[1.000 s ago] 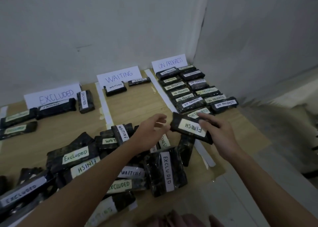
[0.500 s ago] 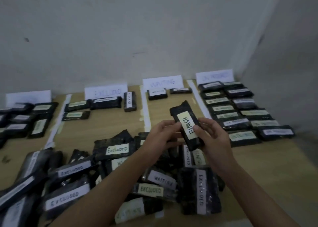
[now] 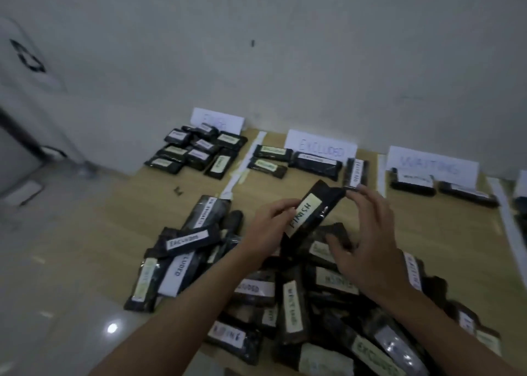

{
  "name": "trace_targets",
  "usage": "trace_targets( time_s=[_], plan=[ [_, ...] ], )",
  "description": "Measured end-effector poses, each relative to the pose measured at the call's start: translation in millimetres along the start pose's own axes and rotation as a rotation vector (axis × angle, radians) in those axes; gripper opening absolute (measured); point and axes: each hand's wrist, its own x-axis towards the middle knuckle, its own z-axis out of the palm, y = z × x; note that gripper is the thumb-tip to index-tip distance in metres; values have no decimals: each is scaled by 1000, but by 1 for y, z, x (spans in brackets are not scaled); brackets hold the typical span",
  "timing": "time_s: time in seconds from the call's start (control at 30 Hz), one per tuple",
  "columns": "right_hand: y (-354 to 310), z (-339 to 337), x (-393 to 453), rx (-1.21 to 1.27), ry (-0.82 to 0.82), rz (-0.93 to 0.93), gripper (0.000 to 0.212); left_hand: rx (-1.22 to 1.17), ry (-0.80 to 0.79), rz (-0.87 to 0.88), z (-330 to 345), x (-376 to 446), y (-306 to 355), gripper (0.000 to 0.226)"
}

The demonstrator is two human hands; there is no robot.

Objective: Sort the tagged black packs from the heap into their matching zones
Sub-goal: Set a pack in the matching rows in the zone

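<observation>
Left hand [image 3: 269, 227] is gripping the FINISH pack [image 3: 312, 213] along its left edge, fingers curled round it; grip clamped on the pack. The pack is being held tilted in the air above the heap [image 3: 285, 295], label facing up. Right hand [image 3: 368, 238] is hovering just beside the pack's right edge, fingers spread and relaxed, holding nothing; whether the fingertips are touching the pack's top corner cannot be told. Heap is lying on the near part of the board [image 3: 427, 233]. Behind it, the FINISH zone [image 3: 199, 150], EXCLUDED zone [image 3: 310, 161] and WAITING zone [image 3: 427, 181] are each holding packs below paper signs.
</observation>
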Motion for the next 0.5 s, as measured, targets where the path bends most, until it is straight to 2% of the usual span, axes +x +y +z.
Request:
trace_targets(
  time_s=[0.17,0.3,0.4,0.5],
  plan=[
    [-41,70,41,-80,-213,-203,82,250,87,31,-87,8,-18,26],
    [-71,130,70,-205,-386,-379,67,514,105,85,-149,16,-29,29],
    [-94,166,87,-178,-480,-392,55,592,106,91,-191,26,-35,29],
    [-113,198,105,-173,-548,-356,55,632,165,89,-229,40,-42,31]
  ],
)
